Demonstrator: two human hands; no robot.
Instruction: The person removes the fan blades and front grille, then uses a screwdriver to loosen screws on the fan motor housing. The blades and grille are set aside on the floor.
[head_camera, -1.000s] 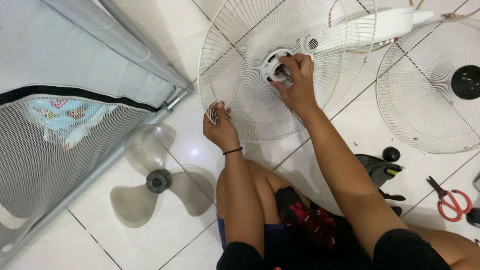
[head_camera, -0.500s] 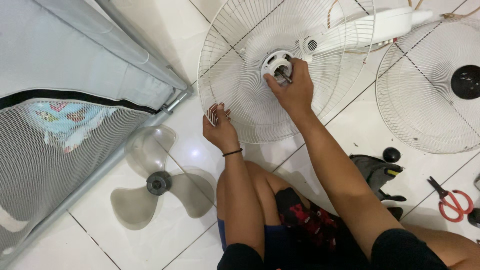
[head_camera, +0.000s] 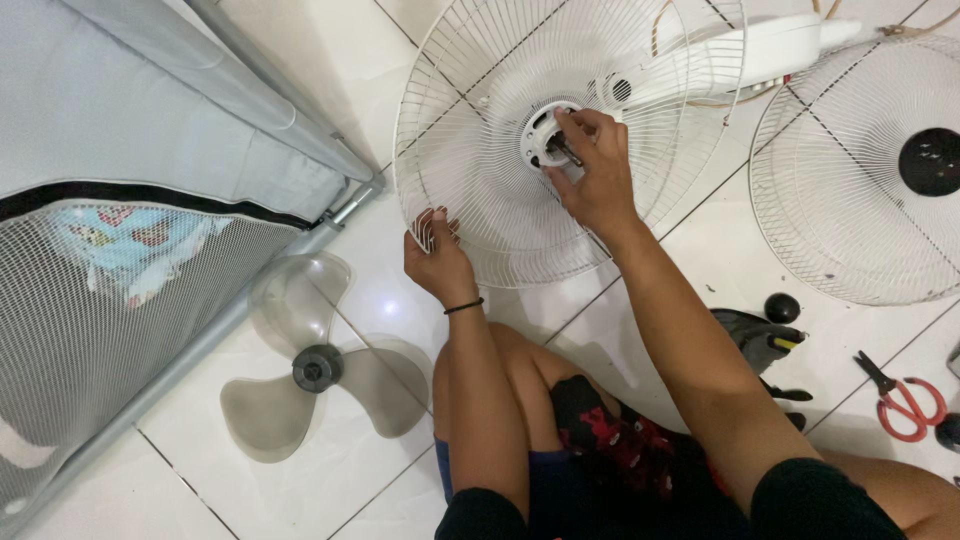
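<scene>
Here the left hand (head_camera: 437, 262) is gripping the lower rim of the white wire fan guard (head_camera: 470, 170), holding it tilted above the tiled floor (head_camera: 380, 60). The right hand (head_camera: 592, 170) is pinching the plastic ring (head_camera: 543, 128) at the guard's centre, around the metal shaft. A grey fan blade (head_camera: 315, 367) is lying nearby.

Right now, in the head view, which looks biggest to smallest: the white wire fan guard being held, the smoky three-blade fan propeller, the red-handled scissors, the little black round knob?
1. White wire fan guard
2. Smoky translucent three-blade fan propeller
3. Red-handled scissors
4. Small black round knob

The gaps are plain; nearness doesn't blur any rank.
</scene>
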